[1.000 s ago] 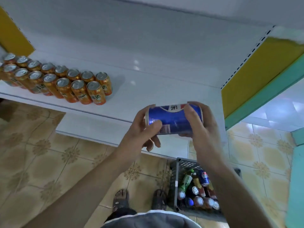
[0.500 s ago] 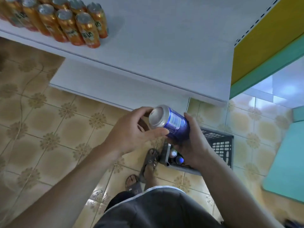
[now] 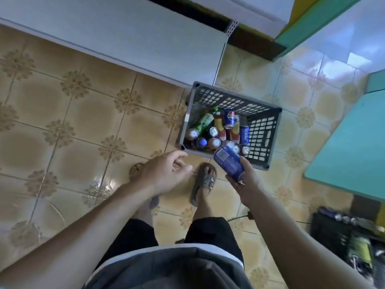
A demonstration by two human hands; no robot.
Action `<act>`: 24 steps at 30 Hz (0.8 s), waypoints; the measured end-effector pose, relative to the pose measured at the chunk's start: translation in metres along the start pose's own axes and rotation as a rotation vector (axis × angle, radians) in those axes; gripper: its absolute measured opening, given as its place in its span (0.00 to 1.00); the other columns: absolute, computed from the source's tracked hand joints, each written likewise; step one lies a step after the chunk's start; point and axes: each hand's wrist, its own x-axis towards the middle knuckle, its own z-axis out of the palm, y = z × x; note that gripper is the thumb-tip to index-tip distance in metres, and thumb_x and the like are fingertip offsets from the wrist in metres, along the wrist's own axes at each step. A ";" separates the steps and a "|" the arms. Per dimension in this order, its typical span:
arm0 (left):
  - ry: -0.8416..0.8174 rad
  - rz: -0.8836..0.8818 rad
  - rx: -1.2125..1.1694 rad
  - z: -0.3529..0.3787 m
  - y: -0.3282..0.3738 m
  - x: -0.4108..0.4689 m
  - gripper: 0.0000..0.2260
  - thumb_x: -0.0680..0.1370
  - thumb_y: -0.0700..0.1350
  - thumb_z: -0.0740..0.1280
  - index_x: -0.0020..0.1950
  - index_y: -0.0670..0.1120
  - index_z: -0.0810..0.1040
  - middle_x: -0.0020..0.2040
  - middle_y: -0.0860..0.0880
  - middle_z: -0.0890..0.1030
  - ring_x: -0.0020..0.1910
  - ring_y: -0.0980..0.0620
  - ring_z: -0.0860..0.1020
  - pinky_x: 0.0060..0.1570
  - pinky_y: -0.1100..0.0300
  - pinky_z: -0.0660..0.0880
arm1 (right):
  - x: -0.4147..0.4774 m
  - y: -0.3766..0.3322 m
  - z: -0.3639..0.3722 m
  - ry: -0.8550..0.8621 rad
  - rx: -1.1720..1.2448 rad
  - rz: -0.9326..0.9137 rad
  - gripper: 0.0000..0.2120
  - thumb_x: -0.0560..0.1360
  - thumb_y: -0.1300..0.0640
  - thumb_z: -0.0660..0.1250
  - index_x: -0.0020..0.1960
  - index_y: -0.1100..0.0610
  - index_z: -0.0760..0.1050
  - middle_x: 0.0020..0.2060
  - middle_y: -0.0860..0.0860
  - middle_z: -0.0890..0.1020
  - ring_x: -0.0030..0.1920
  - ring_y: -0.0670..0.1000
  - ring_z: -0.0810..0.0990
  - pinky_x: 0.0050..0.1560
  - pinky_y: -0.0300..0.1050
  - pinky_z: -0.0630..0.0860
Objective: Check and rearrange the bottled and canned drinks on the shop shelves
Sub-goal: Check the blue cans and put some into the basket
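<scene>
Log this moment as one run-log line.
right hand: holds blue can near grey crate | left hand: free, fingers loosely curled | grey crate: on tiled floor, bottles and cans inside

Our left hand [image 3: 164,176] hangs out ahead of us, fingers loosely curled and spread, holding nothing. Its bare forearm [image 3: 87,232] runs up to it from the lower left. Our right hand [image 3: 246,184] grips a blue metal drink can [image 3: 229,163] round its lower end, the can tilted up and leftward. The right forearm [image 3: 291,232] comes in from the lower right.
</scene>
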 end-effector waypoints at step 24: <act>0.000 -0.154 0.138 0.240 0.015 0.374 0.15 0.77 0.62 0.66 0.62 0.59 0.75 0.42 0.65 0.76 0.50 0.56 0.77 0.45 0.60 0.70 | 0.458 -0.049 -0.009 0.090 -0.739 -0.355 0.31 0.71 0.45 0.74 0.69 0.56 0.69 0.58 0.54 0.79 0.55 0.55 0.80 0.58 0.51 0.78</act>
